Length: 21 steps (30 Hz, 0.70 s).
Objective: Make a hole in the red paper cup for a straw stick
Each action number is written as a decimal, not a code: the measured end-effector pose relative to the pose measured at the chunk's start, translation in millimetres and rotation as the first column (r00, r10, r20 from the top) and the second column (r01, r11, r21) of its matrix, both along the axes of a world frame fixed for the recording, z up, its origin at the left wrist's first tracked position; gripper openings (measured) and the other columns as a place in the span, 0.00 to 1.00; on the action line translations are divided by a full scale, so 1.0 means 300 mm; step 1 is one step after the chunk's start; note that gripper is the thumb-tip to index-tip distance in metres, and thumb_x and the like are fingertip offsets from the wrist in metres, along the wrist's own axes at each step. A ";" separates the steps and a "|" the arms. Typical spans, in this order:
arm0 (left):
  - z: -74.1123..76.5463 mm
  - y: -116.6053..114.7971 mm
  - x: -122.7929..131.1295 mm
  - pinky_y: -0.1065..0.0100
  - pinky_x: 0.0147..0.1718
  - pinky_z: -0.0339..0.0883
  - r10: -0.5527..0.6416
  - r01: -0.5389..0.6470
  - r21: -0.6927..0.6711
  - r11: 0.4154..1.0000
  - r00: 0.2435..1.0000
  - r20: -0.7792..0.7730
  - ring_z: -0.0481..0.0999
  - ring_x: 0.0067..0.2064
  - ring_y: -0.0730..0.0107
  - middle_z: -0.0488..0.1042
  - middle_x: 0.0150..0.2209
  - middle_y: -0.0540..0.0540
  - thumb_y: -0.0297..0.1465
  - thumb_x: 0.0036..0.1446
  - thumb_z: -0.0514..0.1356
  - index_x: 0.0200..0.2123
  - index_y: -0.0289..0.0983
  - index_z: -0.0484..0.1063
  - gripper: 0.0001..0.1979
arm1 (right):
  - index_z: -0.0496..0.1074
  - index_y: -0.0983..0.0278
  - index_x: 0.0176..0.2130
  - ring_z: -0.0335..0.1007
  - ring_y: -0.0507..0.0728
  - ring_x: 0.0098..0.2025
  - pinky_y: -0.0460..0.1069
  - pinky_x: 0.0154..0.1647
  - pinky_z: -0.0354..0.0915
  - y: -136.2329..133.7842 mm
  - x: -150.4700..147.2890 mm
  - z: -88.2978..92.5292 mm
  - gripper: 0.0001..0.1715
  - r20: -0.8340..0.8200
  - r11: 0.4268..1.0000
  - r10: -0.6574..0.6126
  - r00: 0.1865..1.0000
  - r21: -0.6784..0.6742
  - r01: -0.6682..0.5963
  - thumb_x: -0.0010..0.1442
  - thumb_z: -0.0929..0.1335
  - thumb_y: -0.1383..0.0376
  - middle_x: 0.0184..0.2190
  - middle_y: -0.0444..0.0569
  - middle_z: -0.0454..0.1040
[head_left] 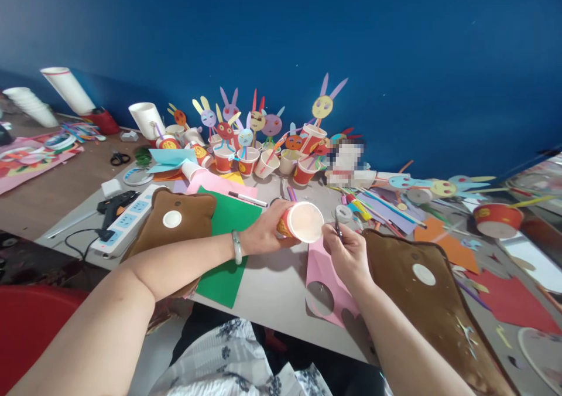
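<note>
My left hand [274, 227], with a bracelet at the wrist, is wrapped round a red and white paper cup [306, 221]. The cup is tilted so that a pale round end faces me; I cannot tell whether that is its base or its inside. At the cup's right side my right hand [346, 249] is closed in a pinch on a slim dark pen-like tool [338, 228]. Fingers hide most of that tool. Below the hands lie a green sheet [230, 255] and pink paper [325, 273] with round holes cut in it. A white marker [248, 199] rests behind the left hand.
Paper cups with rabbit-face figures [246, 138] stand along the blue wall. Left are a power strip [127, 220], a black glue gun [116, 202] and black-handled scissors [120, 159]. Brown cushions [175, 238] flank the work spot. Tape [343, 212] and coloured scraps lie right.
</note>
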<state>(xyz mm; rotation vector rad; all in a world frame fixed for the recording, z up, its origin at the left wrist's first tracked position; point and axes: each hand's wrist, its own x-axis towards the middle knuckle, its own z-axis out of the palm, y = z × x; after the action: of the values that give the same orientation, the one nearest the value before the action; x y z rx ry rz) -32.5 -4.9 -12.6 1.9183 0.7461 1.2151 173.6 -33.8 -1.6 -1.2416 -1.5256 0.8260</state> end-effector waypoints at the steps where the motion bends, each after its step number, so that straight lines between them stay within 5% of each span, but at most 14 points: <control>1: 0.005 -0.001 0.001 0.52 0.53 0.67 -0.017 0.024 -0.128 0.991 0.998 0.057 0.72 0.51 0.55 0.72 0.49 0.38 0.37 0.46 0.70 0.53 0.36 0.64 0.32 | 0.66 0.63 0.24 0.47 0.49 0.21 0.47 0.22 0.48 -0.001 -0.001 -0.003 0.23 -0.058 1.000 0.024 0.998 -0.006 -0.024 0.62 0.66 0.50 0.17 0.38 0.53; 3: 0.014 0.001 0.001 0.55 0.48 0.69 -0.082 0.169 -0.399 0.901 0.970 0.227 0.75 0.46 0.58 0.74 0.47 0.39 0.36 0.46 0.69 0.53 0.36 0.64 0.32 | 0.71 0.63 0.30 0.46 0.48 0.20 0.47 0.21 0.47 0.000 -0.002 -0.004 0.22 -0.147 0.999 0.043 0.988 -0.023 -0.047 0.62 0.66 0.48 0.17 0.38 0.52; 5: 0.022 0.006 -0.002 0.55 0.45 0.71 -0.158 0.395 -0.553 0.733 0.891 0.426 0.77 0.42 0.60 0.75 0.44 0.40 0.37 0.46 0.67 0.51 0.36 0.65 0.29 | 0.74 0.63 0.37 0.45 0.48 0.20 0.46 0.21 0.46 0.004 -0.003 -0.002 0.20 -0.188 0.996 0.043 0.981 -0.066 -0.056 0.60 0.69 0.49 0.18 0.37 0.52; 9: 0.022 0.020 -0.013 0.55 0.43 0.70 -0.306 0.682 -0.599 0.419 0.728 0.614 0.78 0.36 0.60 0.78 0.39 0.37 0.41 0.46 0.63 0.44 0.31 0.72 0.25 | 0.73 0.62 0.46 0.45 0.47 0.19 0.45 0.19 0.44 0.017 -0.003 -0.001 0.25 -0.315 0.969 0.108 0.943 -0.179 -0.170 0.53 0.75 0.53 0.18 0.35 0.52; 12: 0.010 0.024 -0.020 0.57 0.40 0.69 -0.375 0.738 -0.607 0.294 0.673 0.637 0.77 0.33 0.61 0.78 0.37 0.38 0.45 0.47 0.63 0.44 0.31 0.74 0.26 | 0.71 0.62 0.42 0.44 0.46 0.19 0.45 0.19 0.45 0.019 -0.007 -0.003 0.24 -0.421 0.936 0.183 0.888 -0.202 -0.289 0.50 0.77 0.54 0.19 0.35 0.53; 17: -0.004 0.022 -0.016 0.56 0.41 0.70 -0.441 0.729 -0.652 0.208 0.665 0.603 0.79 0.34 0.59 0.79 0.36 0.38 0.50 0.48 0.63 0.44 0.31 0.73 0.29 | 0.65 0.62 0.29 0.43 0.46 0.19 0.45 0.19 0.43 0.010 -0.013 -0.004 0.23 -0.453 0.924 0.193 0.870 -0.215 -0.317 0.50 0.77 0.51 0.18 0.35 0.51; 19: -0.002 0.023 -0.011 0.56 0.43 0.70 -0.417 0.680 -0.673 0.291 0.723 0.551 0.79 0.38 0.58 0.78 0.40 0.38 0.50 0.50 0.63 0.46 0.32 0.73 0.29 | 0.64 0.61 0.27 0.42 0.46 0.19 0.46 0.19 0.43 0.010 -0.010 -0.006 0.24 -0.418 0.924 0.187 0.889 -0.233 -0.304 0.51 0.76 0.49 0.18 0.35 0.49; 21: 0.005 0.025 -0.009 0.57 0.46 0.69 -0.319 0.559 -0.668 0.491 0.829 0.459 0.78 0.43 0.59 0.76 0.45 0.39 0.47 0.52 0.64 0.51 0.36 0.70 0.27 | 0.65 0.61 0.27 0.41 0.46 0.19 0.45 0.19 0.42 0.013 -0.006 -0.009 0.24 -0.359 0.926 0.188 0.914 -0.246 -0.287 0.52 0.75 0.48 0.18 0.35 0.48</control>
<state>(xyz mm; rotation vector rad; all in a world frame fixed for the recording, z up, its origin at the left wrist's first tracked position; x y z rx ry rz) -35.3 2.6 -11.1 1.0444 0.4491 0.6136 171.8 -29.8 -4.2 -1.0639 -1.3255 1.3941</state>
